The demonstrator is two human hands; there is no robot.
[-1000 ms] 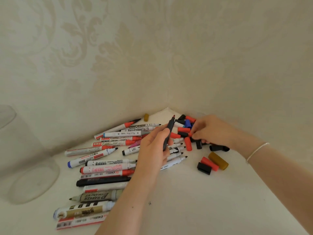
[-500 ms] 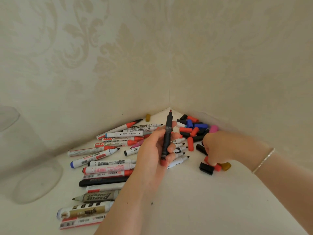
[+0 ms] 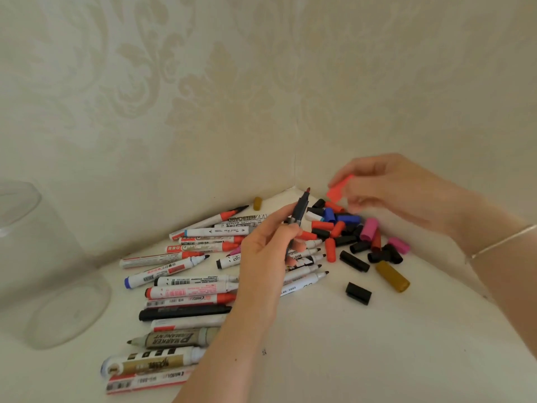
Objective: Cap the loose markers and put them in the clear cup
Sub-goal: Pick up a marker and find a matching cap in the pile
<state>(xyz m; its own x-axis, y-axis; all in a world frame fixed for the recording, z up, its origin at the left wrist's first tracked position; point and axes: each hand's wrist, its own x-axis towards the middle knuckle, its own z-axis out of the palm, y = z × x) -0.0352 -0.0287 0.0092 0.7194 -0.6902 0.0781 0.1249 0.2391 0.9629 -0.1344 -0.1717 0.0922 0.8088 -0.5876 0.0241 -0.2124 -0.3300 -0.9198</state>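
Note:
My left hand (image 3: 266,254) grips a dark uncapped marker (image 3: 299,209), its reddish tip pointing up and away. My right hand (image 3: 392,189) hovers just right of that tip and pinches a red cap (image 3: 338,189) between thumb and fingers. Several uncapped markers (image 3: 186,292) lie in a row on the white table, left of my left hand. A heap of loose caps (image 3: 348,231) in red, black, blue and pink fills the corner under my right hand. The clear cup (image 3: 43,266) stands at the far left.
Wallpapered walls meet in a corner just behind the caps. A gold cap (image 3: 392,276) and a black cap (image 3: 358,292) lie apart from the heap, toward me. Another small gold cap (image 3: 257,203) sits against the left wall.
My right hand picked a red cap off the table and lifted it up beside the marker's tip. My left hand kept the marker raised, tilting it slightly right.

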